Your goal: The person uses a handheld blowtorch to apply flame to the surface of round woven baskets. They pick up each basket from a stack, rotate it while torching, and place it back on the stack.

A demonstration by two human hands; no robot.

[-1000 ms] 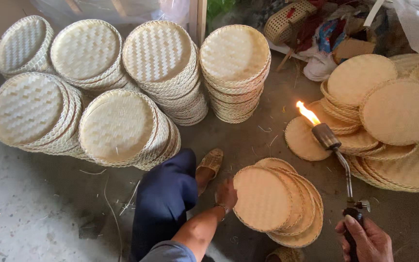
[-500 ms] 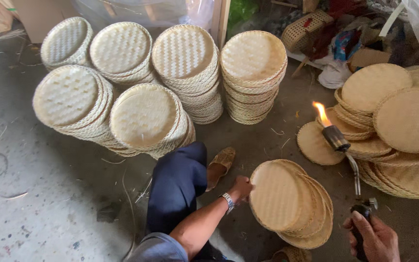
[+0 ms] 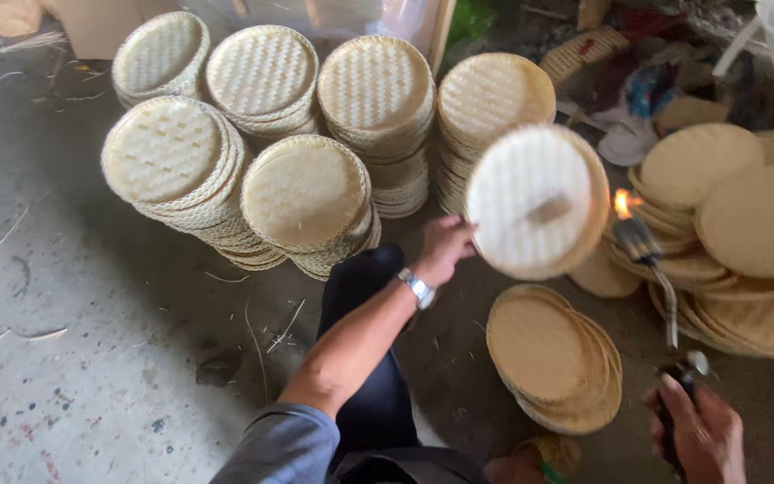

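Observation:
My left hand [image 3: 445, 246] grips the edge of a round woven bamboo tray [image 3: 535, 202] and holds it up, tilted on edge, above the floor. My right hand [image 3: 696, 435] holds the handle of a gas torch [image 3: 651, 269]. The torch's flame [image 3: 622, 203] burns right at the lifted tray's right rim. Below the lifted tray lies a low pile of similar woven trays [image 3: 553, 358] on the floor. A watch is on my left wrist, and my dark trouser leg [image 3: 365, 296] stretches out under the arm.
Several stacks of woven trays [image 3: 306, 193] stand across the back on the concrete floor [image 3: 91, 341]. More flat trays [image 3: 736, 233] are heaped at the right. Loose bamboo strips lie on the floor at left. Clutter and a plastic sheet sit at the far right.
My left hand lifted one tray off the low pile and raised it on edge to the flame. The torch stayed roughly in place. The camera view shifted left.

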